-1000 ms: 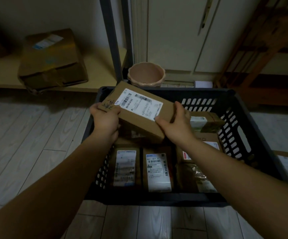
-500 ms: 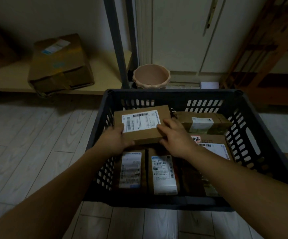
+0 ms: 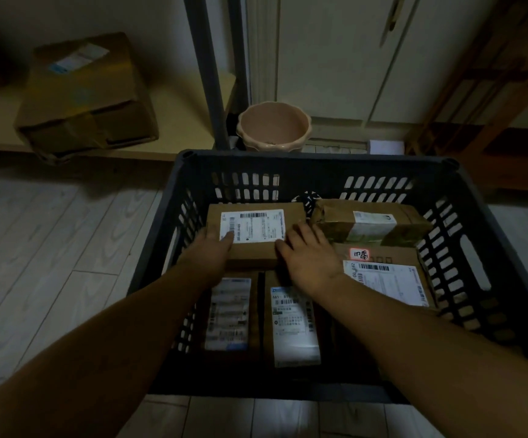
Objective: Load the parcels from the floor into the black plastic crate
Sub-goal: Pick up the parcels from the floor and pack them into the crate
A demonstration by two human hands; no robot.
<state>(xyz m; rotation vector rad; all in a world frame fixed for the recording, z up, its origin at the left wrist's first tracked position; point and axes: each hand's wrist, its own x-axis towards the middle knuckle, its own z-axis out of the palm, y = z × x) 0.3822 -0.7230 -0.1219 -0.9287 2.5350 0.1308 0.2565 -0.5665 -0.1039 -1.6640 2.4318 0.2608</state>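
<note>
The placing step is in hand. A labelled parcel (image 3: 256, 235) is laid flat at the 11 o'clock corner of the black plastic crate (image 3: 313, 159), over lower parcels and just beside a taped parcel (image 3: 370, 222) at 1 o'clock. The left hand (image 3: 215, 248) is rested on its near-left corner and the right hand (image 3: 307, 257) against its right edge. The fingers are fairly straight and, in the dim light, seem to press rather than clasp. Next, both hands are to be lifted clear and another parcel sought on the floor (image 3: 51, 248).
</note>
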